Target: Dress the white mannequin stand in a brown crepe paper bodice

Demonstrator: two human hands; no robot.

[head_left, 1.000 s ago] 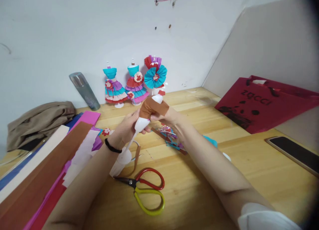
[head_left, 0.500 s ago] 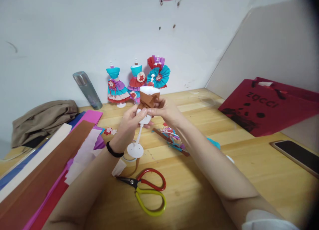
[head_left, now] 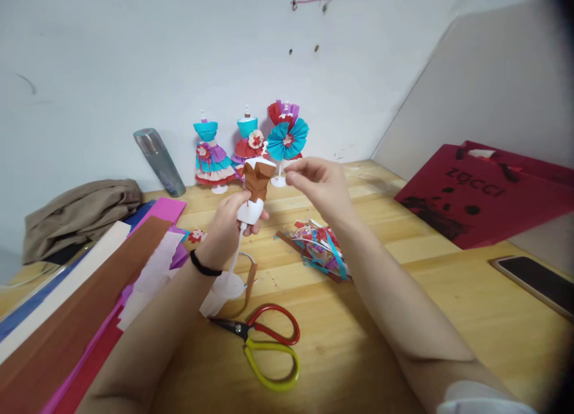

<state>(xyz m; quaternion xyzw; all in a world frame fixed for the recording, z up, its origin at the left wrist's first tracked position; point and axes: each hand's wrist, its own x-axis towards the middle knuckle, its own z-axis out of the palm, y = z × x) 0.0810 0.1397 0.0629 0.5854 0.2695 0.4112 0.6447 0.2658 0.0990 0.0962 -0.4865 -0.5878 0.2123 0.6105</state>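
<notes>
My left hand [head_left: 231,220] is wrapped around the lower body of a small white dress-form mannequin [head_left: 252,212], which leans to the right. Brown crepe paper [head_left: 258,181] is wrapped about its chest and waist, with its white hips bare. The round white base hangs at the bottom of the stem, over the table. To the right of the mannequin and apart from it, my right hand [head_left: 320,184] is raised with thumb and fingertips pinched together. Whether anything tiny is between them I cannot make out.
Red-and-yellow-handled scissors [head_left: 242,330] lie in front, beside a thin brown strip [head_left: 251,282]. Paper scraps [head_left: 318,247] are heaped under my right forearm. Coloured paper sheets [head_left: 85,288] lie left. Dressed mannequins [head_left: 213,157], a flask [head_left: 159,162], a red bag [head_left: 484,193] and a phone [head_left: 533,276] stand around.
My right hand has come off the brown paper and moved right, away from the mannequin. My left hand still holds the mannequin, now tilted more, its base shifted down and left.
</notes>
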